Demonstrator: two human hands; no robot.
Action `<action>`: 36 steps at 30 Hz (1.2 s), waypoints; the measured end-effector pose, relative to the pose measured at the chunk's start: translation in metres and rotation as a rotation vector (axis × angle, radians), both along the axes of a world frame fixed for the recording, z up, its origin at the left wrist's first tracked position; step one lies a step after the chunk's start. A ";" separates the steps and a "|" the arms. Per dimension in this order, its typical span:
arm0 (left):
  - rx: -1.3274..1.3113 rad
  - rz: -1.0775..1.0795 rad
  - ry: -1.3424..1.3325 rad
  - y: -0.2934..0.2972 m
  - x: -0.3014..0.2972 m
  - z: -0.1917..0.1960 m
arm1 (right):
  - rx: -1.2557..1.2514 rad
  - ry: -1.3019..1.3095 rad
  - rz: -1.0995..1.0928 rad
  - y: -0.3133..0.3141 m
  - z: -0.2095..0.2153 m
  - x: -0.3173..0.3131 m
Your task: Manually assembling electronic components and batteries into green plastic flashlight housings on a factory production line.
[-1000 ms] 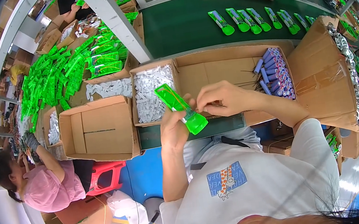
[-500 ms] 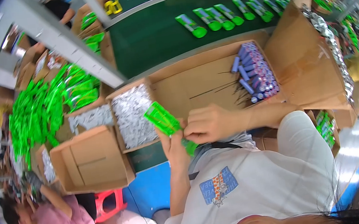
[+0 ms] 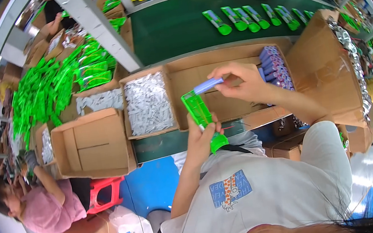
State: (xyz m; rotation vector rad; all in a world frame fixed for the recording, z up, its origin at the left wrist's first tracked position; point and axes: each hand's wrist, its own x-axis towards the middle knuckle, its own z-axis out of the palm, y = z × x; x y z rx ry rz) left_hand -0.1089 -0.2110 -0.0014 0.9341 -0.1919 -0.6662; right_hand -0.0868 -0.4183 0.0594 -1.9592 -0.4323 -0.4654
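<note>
My left hand (image 3: 202,135) is wrapped round a long bright-green plastic housing (image 3: 199,110), its open hollow side facing up. Pinched between the fingers of my right hand (image 3: 241,82) is a purple-blue cylindrical battery cell (image 3: 208,85). The cell lies at a slant over the far end of the housing; whether it touches cannot be told. A thin red and black wire shows to the right of the housing. More purple battery cells (image 3: 276,69) are stacked at the right end of a wide cardboard tray (image 3: 189,70), partly behind my right hand.
Left of the tray, one carton holds small silvery-white strips (image 3: 149,103); nearer stands an open carton (image 3: 93,146). Green plastic parts (image 3: 36,102) are heaped at the left. Filled green housings (image 3: 249,18) line the green belt (image 3: 164,29). A tall carton (image 3: 313,70) stands right. A co-worker (image 3: 49,207) sits lower left.
My right hand has left the near part of the housing and now holds a battery cell over its far end. The housing has swung more upright. The whole view has shifted slightly.
</note>
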 end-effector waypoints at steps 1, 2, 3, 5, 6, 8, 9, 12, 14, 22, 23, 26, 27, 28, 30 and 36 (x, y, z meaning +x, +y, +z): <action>0.024 0.007 -0.022 -0.002 0.000 0.000 | 0.007 -0.007 0.017 0.010 -0.001 -0.002; 0.030 0.023 -0.028 -0.004 0.001 0.000 | 0.329 0.235 0.082 0.018 -0.002 -0.002; 0.052 0.056 -0.079 -0.004 0.001 0.000 | 0.646 0.483 0.147 0.025 -0.003 -0.002; 0.058 0.105 -0.147 -0.004 0.002 -0.004 | 0.399 0.669 0.176 0.029 -0.005 -0.005; 0.059 0.114 -0.149 -0.003 0.004 -0.006 | 0.268 0.677 0.180 0.031 -0.009 -0.006; 0.161 0.164 -0.224 -0.002 0.005 -0.008 | 0.425 0.795 0.254 0.034 -0.010 -0.005; 0.164 0.173 -0.222 -0.001 0.006 -0.007 | 0.428 0.815 0.275 0.035 -0.011 -0.002; 0.233 0.148 -0.224 0.005 0.007 -0.002 | 0.401 0.891 0.275 0.043 -0.012 0.007; 0.253 0.221 -0.297 0.010 0.006 0.003 | 0.363 0.947 0.286 0.054 -0.008 0.015; -0.041 0.722 0.118 0.062 0.019 0.009 | -0.312 0.083 0.607 0.115 -0.036 0.132; -0.044 0.790 0.114 0.069 0.020 0.009 | -0.311 0.081 0.608 0.122 -0.054 0.149; -0.031 0.783 0.115 0.081 0.013 0.002 | -0.903 -0.060 0.527 0.141 -0.091 0.176; -0.042 0.774 0.105 0.083 0.010 0.000 | -0.919 -0.107 0.493 0.142 -0.093 0.180; -0.042 0.789 0.122 0.083 0.006 0.001 | -0.935 -0.151 0.462 0.143 -0.094 0.180; -0.036 0.771 0.162 0.081 0.003 0.002 | -0.945 -0.201 0.432 0.144 -0.097 0.184; -0.043 0.684 0.133 0.076 -0.003 0.002 | -0.987 -0.193 0.586 0.144 -0.078 0.193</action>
